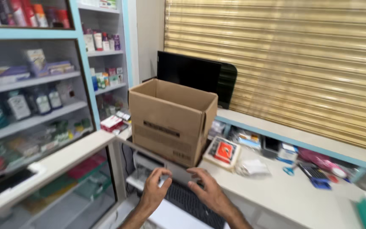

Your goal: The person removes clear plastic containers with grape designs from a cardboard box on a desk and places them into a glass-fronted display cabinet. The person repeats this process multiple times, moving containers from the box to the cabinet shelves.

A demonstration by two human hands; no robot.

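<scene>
The left hand [154,189] and right hand [205,188] hover spread and empty over a black keyboard [191,204]. Just beyond their fingertips stands 1 open cardboard box [170,121], overhanging the worktop [276,191]; a careless push could tip it off.

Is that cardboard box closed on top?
No, the box stands with its top flaps up, so the inside wall shows, while both hands hover just below it.

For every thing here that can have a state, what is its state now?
cardboard box: top flaps open, upright
monitor: screen dark
roller shutter: down
left hand: open, holds nothing
right hand: open, over the keyboard
scissors: lying flat
</scene>
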